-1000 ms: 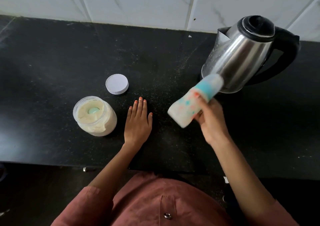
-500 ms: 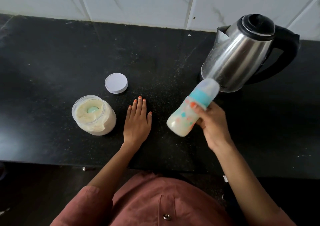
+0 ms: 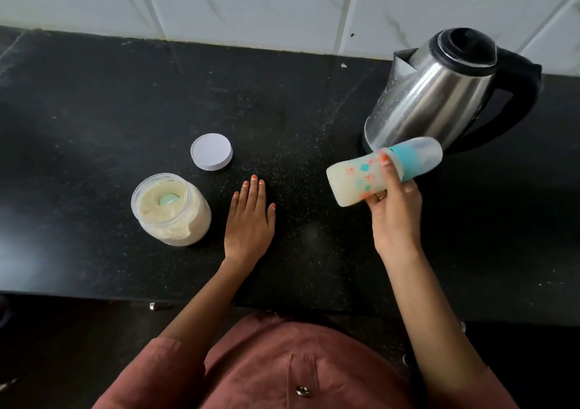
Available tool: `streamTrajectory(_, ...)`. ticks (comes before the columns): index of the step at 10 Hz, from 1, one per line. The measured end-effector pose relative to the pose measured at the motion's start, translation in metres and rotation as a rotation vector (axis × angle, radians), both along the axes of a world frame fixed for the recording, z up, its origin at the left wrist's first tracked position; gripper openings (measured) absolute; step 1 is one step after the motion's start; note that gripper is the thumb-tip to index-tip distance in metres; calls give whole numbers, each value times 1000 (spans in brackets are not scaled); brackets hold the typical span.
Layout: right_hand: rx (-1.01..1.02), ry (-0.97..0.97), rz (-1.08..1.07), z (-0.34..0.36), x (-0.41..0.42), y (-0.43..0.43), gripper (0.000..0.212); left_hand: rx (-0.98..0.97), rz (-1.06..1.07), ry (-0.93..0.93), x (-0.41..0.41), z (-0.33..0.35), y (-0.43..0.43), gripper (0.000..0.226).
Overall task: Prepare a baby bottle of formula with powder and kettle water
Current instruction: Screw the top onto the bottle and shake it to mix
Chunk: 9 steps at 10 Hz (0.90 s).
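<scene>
My right hand (image 3: 394, 210) grips a capped baby bottle (image 3: 354, 179) with a teal collar and a clear cap, holding it nearly on its side in the air just in front of the steel kettle (image 3: 439, 94). The bottle holds milky white liquid. My left hand (image 3: 249, 220) rests flat, fingers straight, on the black counter (image 3: 94, 110). To its left stands an open jar of cream formula powder (image 3: 171, 210) with a teal scoop sunk in it. The jar's white lid (image 3: 211, 155) lies on the counter behind.
A white tiled wall (image 3: 251, 0) runs along the back of the counter. The counter's front edge (image 3: 62, 292) is close to my body. Fine specks of powder dust the counter surface around my left hand.
My right hand has swung the bottle: it pointed up-right, dropped lower and steeper, and now lies flatter with the cap toward the kettle. My left hand has stayed flat on the counter.
</scene>
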State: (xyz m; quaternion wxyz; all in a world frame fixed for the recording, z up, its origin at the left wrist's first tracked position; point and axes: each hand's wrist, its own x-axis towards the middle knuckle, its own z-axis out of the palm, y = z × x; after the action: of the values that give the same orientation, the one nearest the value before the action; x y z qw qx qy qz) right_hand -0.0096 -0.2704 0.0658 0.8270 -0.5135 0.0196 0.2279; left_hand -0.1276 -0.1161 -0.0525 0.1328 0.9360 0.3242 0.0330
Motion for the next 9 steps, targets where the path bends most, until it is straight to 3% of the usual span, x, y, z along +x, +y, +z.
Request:
streamTrajectory(2,-292,-251,308,-3,-14,-6,52,-4,1,-5,0,-1,2,55)
streamTrajectory(3,-124,-107,46,2,2,-6,58,8,-2,-5,0,-2,1,55)
streamTrajectory(4,-141,-108,64,-5,-3,-3,57,9,-1,2,0,-2,1,55)
streamTrajectory(5,-291,-220,369,-9,-21,-5,48,6,-1,2,0,-2,2,55)
streamTrajectory(6,-214,-143,264,-3,-9,-4,46,13,-2,1,1,-1,1,55)
streamTrajectory(7,-79,61,31,-2,1,4,39,15,5,0,1,-1,0,55)
streamTrajectory(9,-315,-124,400,-8,-25,0,50,-8,-2,7,0,-1,2,55)
